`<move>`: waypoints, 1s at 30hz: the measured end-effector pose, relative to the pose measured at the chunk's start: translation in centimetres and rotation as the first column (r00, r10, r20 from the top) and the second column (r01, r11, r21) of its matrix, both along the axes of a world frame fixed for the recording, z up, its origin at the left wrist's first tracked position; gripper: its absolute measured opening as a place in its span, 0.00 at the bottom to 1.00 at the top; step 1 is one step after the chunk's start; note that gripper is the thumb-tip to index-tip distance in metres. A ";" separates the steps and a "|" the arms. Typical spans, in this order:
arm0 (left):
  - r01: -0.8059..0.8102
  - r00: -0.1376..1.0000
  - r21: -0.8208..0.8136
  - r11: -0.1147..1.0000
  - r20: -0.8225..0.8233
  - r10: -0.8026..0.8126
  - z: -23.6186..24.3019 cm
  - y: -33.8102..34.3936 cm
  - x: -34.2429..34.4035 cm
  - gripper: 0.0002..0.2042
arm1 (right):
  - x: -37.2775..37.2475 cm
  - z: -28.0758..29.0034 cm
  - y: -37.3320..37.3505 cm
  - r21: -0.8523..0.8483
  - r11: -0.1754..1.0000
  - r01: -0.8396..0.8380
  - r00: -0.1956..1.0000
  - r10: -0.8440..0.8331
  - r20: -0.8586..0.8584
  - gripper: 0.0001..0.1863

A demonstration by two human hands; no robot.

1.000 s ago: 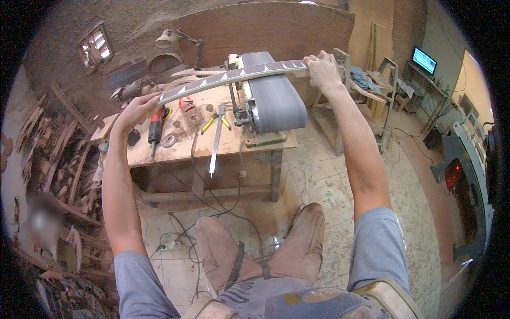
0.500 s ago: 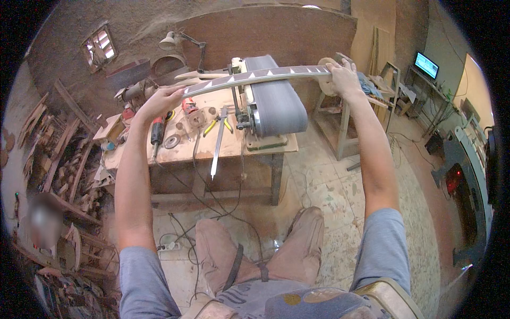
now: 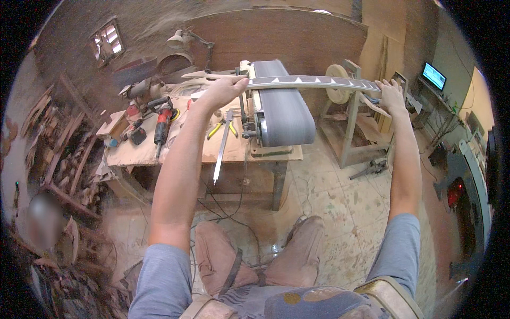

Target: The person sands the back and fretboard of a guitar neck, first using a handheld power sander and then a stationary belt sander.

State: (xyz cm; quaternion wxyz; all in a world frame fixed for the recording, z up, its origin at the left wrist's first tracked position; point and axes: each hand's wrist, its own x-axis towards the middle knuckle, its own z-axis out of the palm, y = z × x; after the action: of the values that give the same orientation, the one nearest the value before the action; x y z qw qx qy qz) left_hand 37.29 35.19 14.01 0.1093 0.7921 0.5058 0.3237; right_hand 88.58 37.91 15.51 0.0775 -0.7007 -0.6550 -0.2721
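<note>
A guitar neck (image 3: 311, 82), its dark fingerboard with pale triangular inlays facing up, lies crosswise over the grey belt of a belt sander (image 3: 287, 119). My left hand (image 3: 228, 90) is closed on one end, just left of the belt. The other end, well out to the right, is gripped by my right hand (image 3: 392, 97), both arms stretched forward. The belt looks smeared, as if running. The neck's underside is hidden, so I cannot tell exactly where it touches the belt.
Left of the sander, the wooden workbench (image 3: 130, 155) carries a red-and-black power tool (image 3: 163, 125), yellow-handled pliers (image 3: 215, 129) and a caliper (image 3: 223, 149). A round wooden disc (image 3: 337, 84) stands on a frame at right. Cables (image 3: 234, 204) trail beneath the bench.
The guitar neck has slid to the right across the sander belt. Both hands moved right with it, and my left hand is now close beside the belt.
</note>
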 end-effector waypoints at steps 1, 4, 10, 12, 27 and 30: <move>0.001 1.000 -0.007 1.000 0.006 -0.001 -0.3 0.3 1.2 0.19 | 1.5 -0.2 0.2 -0.002 1.000 0.028 1.000 -0.028 0.002 0.37; -0.018 0.999 -0.017 1.000 -0.030 0.018 0.2 -0.9 2.8 0.20 | 2.3 -0.2 1.0 -0.022 0.997 0.071 0.997 -0.071 0.009 0.35; -0.104 0.994 -0.040 0.994 -0.022 0.103 0.8 -3.1 0.7 0.22 | -1.2 0.2 0.6 -0.043 0.999 0.019 0.999 -0.018 0.034 0.32; -0.098 0.992 -0.083 0.992 -0.083 0.091 1.0 -2.7 -1.2 0.23 | -1.6 -0.5 1.7 -0.019 1.000 -0.006 0.999 0.007 0.040 0.28; -0.164 0.985 -0.063 0.984 -0.059 0.160 0.2 -3.7 -8.9 0.26 | -7.9 -0.8 2.4 0.025 0.991 -0.133 0.991 0.132 0.020 0.25; -0.154 0.988 -0.059 0.986 -0.033 0.152 0.2 -4.0 -10.3 0.26 | -9.1 -0.6 2.2 0.021 0.985 -0.172 0.985 0.171 0.040 0.23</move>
State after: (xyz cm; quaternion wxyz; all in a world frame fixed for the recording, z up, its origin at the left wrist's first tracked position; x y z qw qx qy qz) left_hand 26.98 31.14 14.20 0.1014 0.7516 0.5764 0.3043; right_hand 79.50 40.07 14.87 0.0966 -0.6356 -0.7108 -0.2854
